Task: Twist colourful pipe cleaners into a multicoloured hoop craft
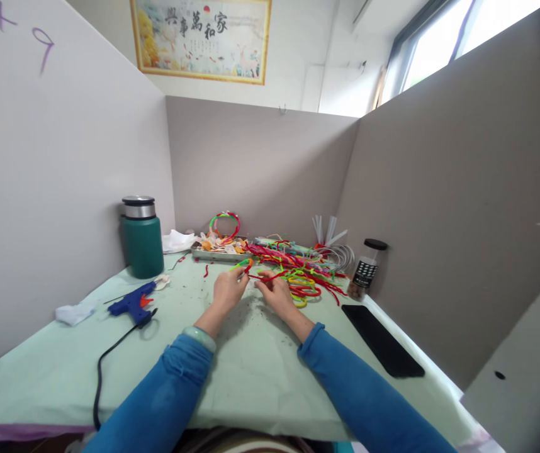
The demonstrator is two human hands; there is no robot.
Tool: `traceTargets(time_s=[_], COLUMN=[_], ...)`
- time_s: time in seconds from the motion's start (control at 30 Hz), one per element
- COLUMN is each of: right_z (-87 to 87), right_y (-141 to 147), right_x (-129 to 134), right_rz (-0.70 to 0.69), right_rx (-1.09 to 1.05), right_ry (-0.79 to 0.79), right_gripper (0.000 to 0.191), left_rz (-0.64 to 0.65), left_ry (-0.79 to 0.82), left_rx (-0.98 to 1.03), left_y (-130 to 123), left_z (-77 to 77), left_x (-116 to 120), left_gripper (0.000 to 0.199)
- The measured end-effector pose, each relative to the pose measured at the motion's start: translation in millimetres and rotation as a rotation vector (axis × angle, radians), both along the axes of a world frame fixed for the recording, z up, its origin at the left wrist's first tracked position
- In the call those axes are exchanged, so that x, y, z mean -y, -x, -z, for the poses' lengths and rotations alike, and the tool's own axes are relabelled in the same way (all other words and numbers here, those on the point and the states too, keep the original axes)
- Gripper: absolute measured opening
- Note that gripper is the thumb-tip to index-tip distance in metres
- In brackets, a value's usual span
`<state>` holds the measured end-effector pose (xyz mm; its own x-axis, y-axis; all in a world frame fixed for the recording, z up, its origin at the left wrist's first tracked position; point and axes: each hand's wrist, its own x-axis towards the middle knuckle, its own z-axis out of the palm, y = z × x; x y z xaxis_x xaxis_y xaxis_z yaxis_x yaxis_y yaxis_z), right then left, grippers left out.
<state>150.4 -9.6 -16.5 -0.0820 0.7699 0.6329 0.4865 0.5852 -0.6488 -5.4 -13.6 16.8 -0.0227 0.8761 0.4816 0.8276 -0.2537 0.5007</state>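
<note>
My left hand (229, 290), with a pale bracelet at the wrist, is closed on a green and orange fuzzy band (242, 265) above the middle of the table. A red fuzzy strand (254, 277) runs from the band to my right hand (275, 294), whose fingers are pinched on it. Just behind and right of my right hand lies a pile of red, yellow and green fuzzy stems (293, 259). The fingertips are small in view, so their exact grip on the strand is hard to make out.
Left on the green-covered table (260, 377) are a green bottle (143, 242) and a blue glue gun (133, 303) with a black cord. A metal tray (220, 255) of small pieces stands behind. Right are a black-lidded jar (365, 272) and a black flat object (382, 340). Partitions surround the table.
</note>
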Motion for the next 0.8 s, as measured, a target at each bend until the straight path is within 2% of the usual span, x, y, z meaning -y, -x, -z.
traceTargets(time_s=[0.13,0.27,0.4,0.63,0.8], right_z=[-5.3,-11.4,-15.0,-19.1,-23.8], right_y=[1.3,3.0,4.2,5.9,5.1], right_x=[1.6,7.1,13.1,21.5,26.8], right_rz=[0.036,0.035,-0.001,-0.031,-0.042], right_rx=[-0.142,-0.161,-0.137,-0.014,0.024], right_ry=[-0.098,-0.236,-0.266,-0.407,-0.436], right_gripper=[0.026,0.017,0.015,0.014,0.016], left_rz=[-0.081,-0.054,-0.013,0.044,0.017], left_ry=[0.004,-0.007,0.036,0.029,0.019], left_rx=[-0.176,-0.291,-0.337,-0.369,-0.409], left_y=[-2.5,-4.6,-7.7,-7.2,-4.6], left_z=[0.0,-1.0,-1.9,0.7,2.2], left_x=[4.8,9.4,12.6,11.5,9.2], left_gripper=[0.033,0.033,0.034,0.033,0.033])
